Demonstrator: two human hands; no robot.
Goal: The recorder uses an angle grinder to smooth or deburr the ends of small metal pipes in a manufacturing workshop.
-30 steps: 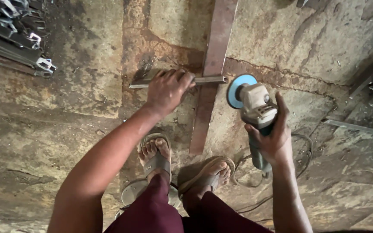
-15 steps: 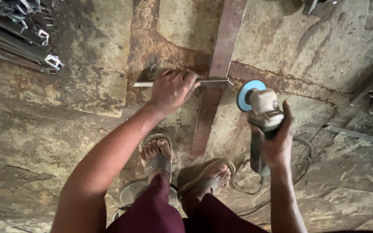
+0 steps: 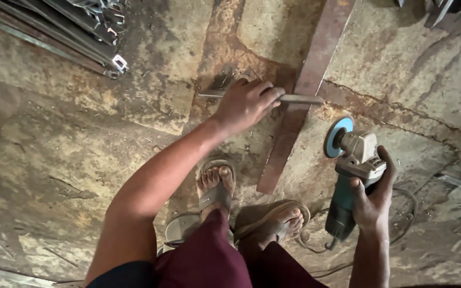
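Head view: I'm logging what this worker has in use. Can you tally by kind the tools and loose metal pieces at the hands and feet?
Angle grinder: 1
Thin metal rod: 1
Rusty flat bar: 1
Sandals: 2
Total: 5

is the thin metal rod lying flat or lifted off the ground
Lying flat, as far as the view shows: the thin metal rod rests across the rusty flat bar, pressed down under the left hand.

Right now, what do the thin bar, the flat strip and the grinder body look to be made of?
Thin bar: likely steel, grey, dull sheen. Flat strip: likely steel, brown with rust, matte. Grinder: pale grey head looks like cast metal, green body seems plastic, blue disc of unclear material.
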